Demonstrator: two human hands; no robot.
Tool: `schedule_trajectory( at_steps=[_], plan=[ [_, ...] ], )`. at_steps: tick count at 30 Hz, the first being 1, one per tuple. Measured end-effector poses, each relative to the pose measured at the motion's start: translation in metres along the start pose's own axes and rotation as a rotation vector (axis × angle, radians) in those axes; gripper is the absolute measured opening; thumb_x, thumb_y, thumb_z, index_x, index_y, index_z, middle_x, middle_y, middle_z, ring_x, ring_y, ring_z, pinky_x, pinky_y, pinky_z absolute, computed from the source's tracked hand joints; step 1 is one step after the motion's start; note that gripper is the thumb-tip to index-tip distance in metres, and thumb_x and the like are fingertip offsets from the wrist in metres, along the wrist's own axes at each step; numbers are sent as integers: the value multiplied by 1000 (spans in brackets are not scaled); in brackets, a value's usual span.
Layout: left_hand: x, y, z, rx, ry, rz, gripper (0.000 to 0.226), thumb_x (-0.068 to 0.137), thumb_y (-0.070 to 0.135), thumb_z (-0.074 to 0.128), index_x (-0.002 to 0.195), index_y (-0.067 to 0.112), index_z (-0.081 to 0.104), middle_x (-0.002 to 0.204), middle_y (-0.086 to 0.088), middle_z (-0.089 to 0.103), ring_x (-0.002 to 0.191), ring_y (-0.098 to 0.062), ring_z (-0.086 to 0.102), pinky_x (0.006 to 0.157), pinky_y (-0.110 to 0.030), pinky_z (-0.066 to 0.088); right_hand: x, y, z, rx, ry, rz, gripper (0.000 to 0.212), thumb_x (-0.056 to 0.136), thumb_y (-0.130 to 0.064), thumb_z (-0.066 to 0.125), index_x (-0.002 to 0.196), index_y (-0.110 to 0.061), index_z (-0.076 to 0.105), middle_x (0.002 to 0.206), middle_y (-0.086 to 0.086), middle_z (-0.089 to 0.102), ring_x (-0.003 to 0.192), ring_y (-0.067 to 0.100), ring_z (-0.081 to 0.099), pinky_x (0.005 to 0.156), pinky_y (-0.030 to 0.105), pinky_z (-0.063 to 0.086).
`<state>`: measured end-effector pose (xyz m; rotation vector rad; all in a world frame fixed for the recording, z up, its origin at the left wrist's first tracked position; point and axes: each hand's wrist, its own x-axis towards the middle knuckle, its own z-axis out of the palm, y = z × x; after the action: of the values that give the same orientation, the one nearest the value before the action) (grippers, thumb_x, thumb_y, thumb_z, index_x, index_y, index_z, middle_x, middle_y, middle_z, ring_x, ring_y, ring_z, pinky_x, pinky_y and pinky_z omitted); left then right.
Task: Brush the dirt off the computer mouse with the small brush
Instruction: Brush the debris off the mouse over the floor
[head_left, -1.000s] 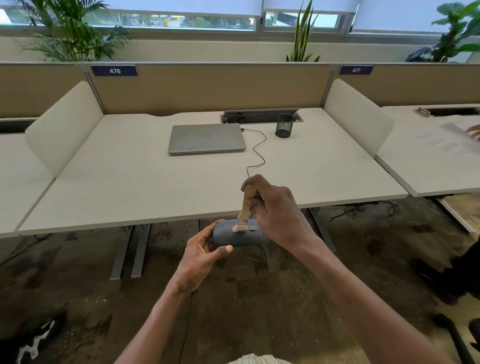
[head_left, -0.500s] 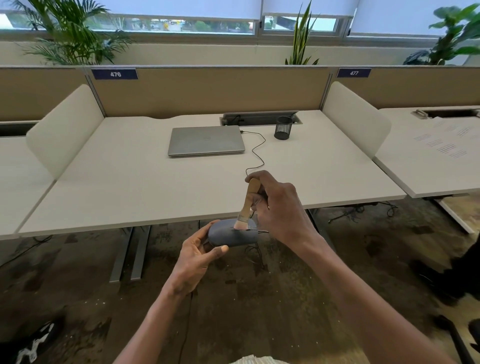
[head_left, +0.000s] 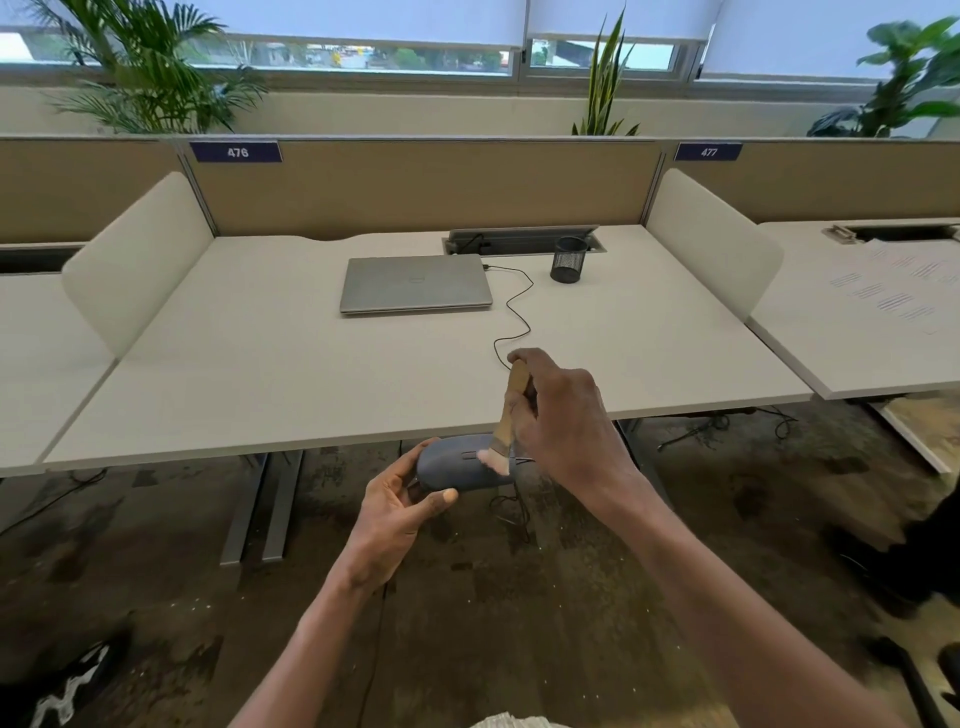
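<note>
Left hand (head_left: 397, 512): cupped around the near end of the computer mouse (head_left: 457, 467), thumb on its side, holding it in the air just before the table (head_left: 260, 374) edge. Small brush (head_left: 506, 415): bristles touching the mouse top. Right hand (head_left: 563, 421): fingers pinching the wooden brush handle, directly above the mouse's right end.

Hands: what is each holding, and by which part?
Left hand grips the mouse by its rear end; right hand holds the small brush by its wooden handle.

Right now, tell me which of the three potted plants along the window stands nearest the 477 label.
The broad-leaved green plant at far right; the narrow upright-leaved plant stands mid-window, the feathery palm far left.
</note>
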<state>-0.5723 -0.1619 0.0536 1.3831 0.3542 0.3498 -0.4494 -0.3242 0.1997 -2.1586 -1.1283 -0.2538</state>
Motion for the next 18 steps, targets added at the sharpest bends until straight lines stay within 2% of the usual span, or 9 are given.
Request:
schedule_trajectory(
  at_steps=[2, 3, 4, 7, 8, 12, 18],
  plan=[
    [-2, 0, -1, -13, 4, -5, 80, 72, 21, 88, 143, 13, 51, 138, -6, 64, 131, -19, 60, 104, -31, 53, -2, 2, -2, -11, 2, 12, 40, 94, -6, 63, 133, -6, 55, 81, 8, 71, 64, 17, 66, 60, 26, 58],
    [-4, 1, 0, -15, 7, -10, 86, 69, 29, 92, 143, 13, 51, 138, -5, 64, 130, -18, 60, 104, -31, 53, -3, 3, -3, 6, 20, 19, 39, 94, -6, 63, 133, -8, 55, 81, 8, 71, 66, 19, 66, 63, 31, 59],
    [-4, 1, 0, -10, 10, -13, 87, 67, 31, 93, 142, 14, 52, 137, -4, 64, 130, -18, 60, 104, -31, 53, -3, 4, -4, 29, 39, 16, 38, 95, -7, 63, 132, -9, 55, 82, 6, 70, 67, 18, 66, 63, 32, 59],
    [-4, 1, 1, 9, 7, -8, 71, 74, 15, 84, 138, 19, 54, 137, -5, 64, 131, -19, 59, 104, -29, 53, -4, 5, -5, 86, 24, -36, 35, 95, -7, 64, 129, -12, 54, 87, 4, 69, 74, 18, 68, 64, 31, 60],
    [-3, 2, 2, 12, 8, -6, 71, 73, 16, 86, 137, 21, 54, 137, -4, 64, 131, -19, 59, 104, -29, 52, -5, 5, -5, 91, -2, -49, 35, 95, -6, 64, 128, -13, 53, 91, 5, 69, 79, 20, 69, 65, 32, 60],
    [-6, 6, 4, -2, 9, -27, 97, 54, 46, 97, 136, 20, 55, 134, 0, 66, 128, -14, 61, 100, -25, 54, -11, 15, -8, 92, -53, -35, 35, 95, -1, 62, 125, -16, 52, 95, 7, 67, 85, 23, 69, 67, 35, 62],
    [-5, 10, 7, -3, 13, -25, 106, 52, 45, 98, 142, 12, 51, 138, -5, 64, 131, -16, 59, 106, -27, 51, -6, 25, -13, 161, 34, -22, 31, 94, 2, 61, 119, -15, 56, 87, 5, 70, 78, 19, 71, 66, 35, 59]
  ],
)
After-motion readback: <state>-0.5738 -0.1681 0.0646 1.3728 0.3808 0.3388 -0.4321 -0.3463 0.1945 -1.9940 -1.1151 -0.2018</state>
